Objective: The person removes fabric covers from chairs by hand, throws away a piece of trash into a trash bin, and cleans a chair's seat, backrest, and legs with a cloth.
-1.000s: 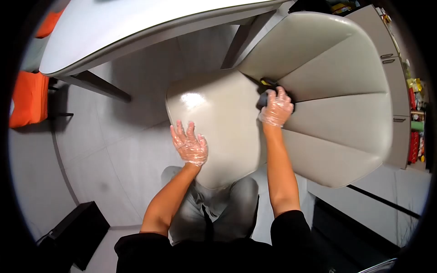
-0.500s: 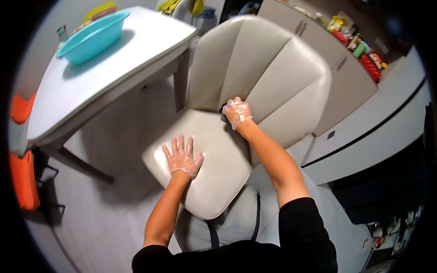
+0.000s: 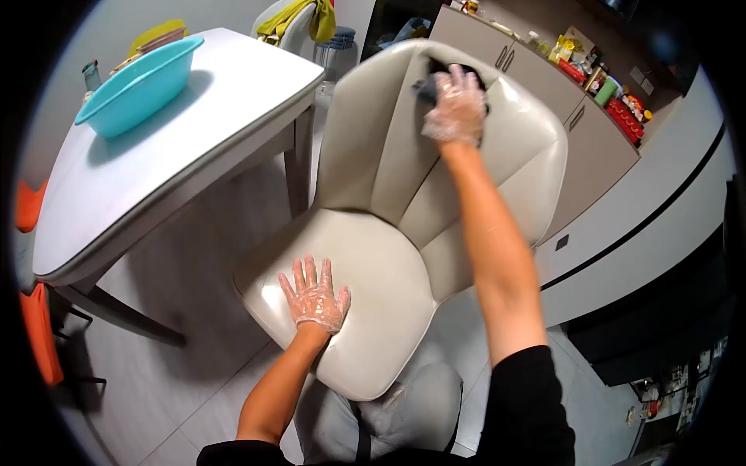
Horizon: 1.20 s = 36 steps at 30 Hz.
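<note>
A cream padded chair (image 3: 373,256) stands in front of me, its seat toward my knees and its ribbed backrest rising behind. My left hand (image 3: 316,299), in a clear plastic glove, lies flat on the seat with its fingers spread. High on the backrest, my right hand (image 3: 457,105), gloved the same way, presses a dark cloth (image 3: 427,90) against the surface near the top edge. Part of the cloth is hidden under the palm and fingers.
At the left, a white table (image 3: 233,93) carries a turquoise basin (image 3: 144,89) and a glass bottle (image 3: 92,75). Behind it, a yellow-green cloth (image 3: 291,22) drapes over another chair. Cabinets (image 3: 536,81) line the back right; an orange chair (image 3: 40,334) sits at far left.
My right hand has moved with the dark cloth from the base of the backrest up to near its top. The left hand remains flat on the seat.
</note>
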Available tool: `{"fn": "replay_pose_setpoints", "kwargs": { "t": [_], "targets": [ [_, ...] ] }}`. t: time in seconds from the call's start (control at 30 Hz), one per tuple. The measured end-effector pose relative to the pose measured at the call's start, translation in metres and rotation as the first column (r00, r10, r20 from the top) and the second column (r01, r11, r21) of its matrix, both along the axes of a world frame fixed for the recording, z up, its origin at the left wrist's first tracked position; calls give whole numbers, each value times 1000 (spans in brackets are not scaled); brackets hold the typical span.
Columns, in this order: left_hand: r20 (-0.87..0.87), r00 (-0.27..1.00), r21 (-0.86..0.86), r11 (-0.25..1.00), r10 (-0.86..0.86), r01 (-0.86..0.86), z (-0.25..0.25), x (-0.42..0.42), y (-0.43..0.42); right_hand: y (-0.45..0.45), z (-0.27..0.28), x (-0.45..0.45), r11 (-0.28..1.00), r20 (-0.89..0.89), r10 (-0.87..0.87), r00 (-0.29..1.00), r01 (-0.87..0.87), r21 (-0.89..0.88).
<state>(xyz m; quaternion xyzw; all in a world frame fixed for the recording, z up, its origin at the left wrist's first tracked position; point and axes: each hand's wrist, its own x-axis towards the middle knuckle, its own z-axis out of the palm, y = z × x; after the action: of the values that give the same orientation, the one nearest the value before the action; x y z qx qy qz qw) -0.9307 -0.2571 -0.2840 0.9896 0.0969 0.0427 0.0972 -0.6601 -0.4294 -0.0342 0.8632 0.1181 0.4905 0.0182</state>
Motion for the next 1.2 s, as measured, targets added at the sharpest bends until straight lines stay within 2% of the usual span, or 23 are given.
{"fn": "replay_pose_setpoints", "kwargs": {
  "t": [0.03, 0.1, 0.17, 0.23, 0.3, 0.37, 0.43, 0.53, 0.57, 0.63, 0.7, 0.73, 0.77, 0.83, 0.87, 0.9, 0.97, 1.0, 1.03, 1.07, 1.1, 1.17, 1.2],
  "targets": [
    [17, 1000, 4, 1000, -5, 5, -4, -1, -1, 9, -36, -1, 996, 77, 86, 993, -84, -22],
    [64, 998, 6, 1000, -19, 19, -9, 0, 1, 22, -84, -17, 988, 52, 156, 986, -154, -30],
    [62, 998, -2, 1000, -25, 26, -9, -1, 1, 16, -135, -18, 955, 15, 270, 963, -265, -134],
    [73, 997, -11, 1000, -23, 24, -6, -1, 0, 5, -176, -28, 895, -102, 418, 903, -429, -127],
    [84, 996, -29, 999, -16, 18, -9, -1, -2, 0, -193, -52, 852, -181, 491, 852, -513, -108],
    [102, 995, -24, 999, -20, 23, -10, -4, -3, -5, -226, -70, 838, -324, 483, 813, -537, -99],
    [126, 992, -16, 999, -28, 30, -8, -4, -2, -11, -247, -92, 887, -739, 284, 611, -460, -40],
    [177, 984, -21, 999, -20, 24, -15, -3, -1, -6, -246, -96, 899, -663, 316, 679, -437, -19],
    [172, 985, -27, 999, -22, 27, -16, -3, 0, -7, -239, -90, 883, -619, 330, 713, -465, -65],
    [154, 988, -45, 998, -30, 37, -14, -4, 1, -9, -193, -78, 847, -533, 357, 768, -506, -163],
    [193, 981, -63, 997, -29, 42, -16, -3, 2, -6, -132, -54, 945, -300, 207, 931, -270, -187],
    [197, 980, -74, 996, -27, 42, -17, -4, 2, -5, -100, -38, 970, -181, 161, 970, -189, -151],
    [198, 980, -80, 996, -25, 42, -17, -5, 2, -2, -51, -51, 985, -187, 172, 967, -173, 13],
    [218, 976, -93, 995, -20, 41, -16, -4, 2, -9, 1, -14, 958, 86, 264, 961, -271, 88],
    [227, 974, -100, 994, -14, 38, -16, -4, 2, -4, 29, -14, 954, -6, 197, 980, -191, 230],
    [226, 974, -93, 995, -12, 34, -15, -4, 2, 0, 51, -19, 892, -11, 288, 957, -264, 367],
    [226, 974, -78, 997, -10, 28, -14, -5, 2, 6, 51, 12, 880, 136, 289, 947, -319, 352],
    [226, 974, -76, 997, -6, 24, -15, -3, 2, 18, 36, 19, 908, 67, 219, 973, -229, 350],
    [227, 974, -73, 997, -6, 23, -16, -3, 2, 31, 7, 27, 981, 103, 38, 994, -56, 186],
    [225, 974, -69, 997, -7, 23, -17, -2, 2, 43, -16, 20, 998, 98, 60, 993, -60, -5],
    [218, 976, -75, 997, -6, 23, -18, -2, 2, 60, -46, 19, 991, -23, 120, 993, -118, 64],
    [201, 980, -91, 996, -3, 22, -17, -2, 1, 82, -131, 19, 935, 60, 243, 968, -250, 250],
    [196, 981, -83, 996, -1, 18, -18, -4, 2, 87, -138, -6, 889, -258, 331, 908, -208, 407]
  ]
}}
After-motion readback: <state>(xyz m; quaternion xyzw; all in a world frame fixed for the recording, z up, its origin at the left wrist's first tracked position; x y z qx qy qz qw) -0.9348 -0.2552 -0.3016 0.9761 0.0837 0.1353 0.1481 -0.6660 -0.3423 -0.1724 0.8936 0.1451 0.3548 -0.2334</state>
